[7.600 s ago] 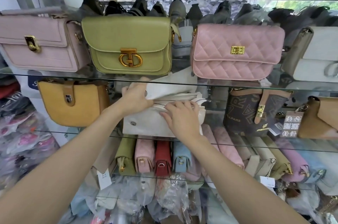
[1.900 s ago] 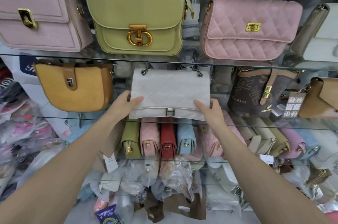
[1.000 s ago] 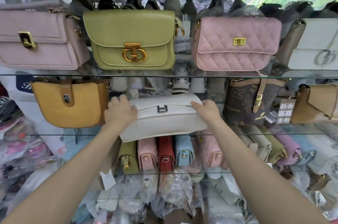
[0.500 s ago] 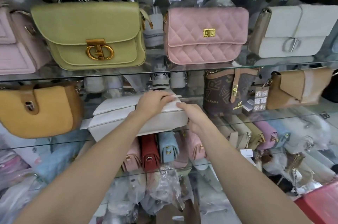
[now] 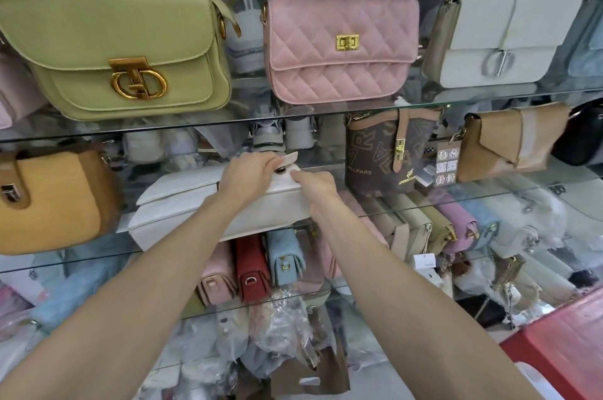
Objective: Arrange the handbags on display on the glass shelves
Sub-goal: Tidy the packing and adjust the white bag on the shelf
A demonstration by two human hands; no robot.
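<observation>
A white handbag (image 5: 182, 207) lies flat on the middle glass shelf (image 5: 509, 194), between a mustard bag (image 5: 55, 200) and a brown monogram bag (image 5: 375, 151). My left hand (image 5: 251, 177) curls over a small snap tab at the white bag's right end. My right hand (image 5: 318, 192) grips that same end from the right, its forefinger on top by the snap. On the upper glass shelf (image 5: 326, 111) stand a green bag (image 5: 114, 50), a pink quilted bag (image 5: 339, 47) and a white-and-taupe bag (image 5: 502, 37).
A tan envelope bag (image 5: 512, 138) stands right of the monogram bag. Small purses (image 5: 251, 269) stand packed in a row on the shelf below. Wrapped stock in plastic (image 5: 280, 328) fills the bottom. A red stool (image 5: 564, 344) is at the lower right.
The white bag went from upright and facing me to lying flat on the shelf. Both hands shifted from its two sides to its right end. My view has turned right.
</observation>
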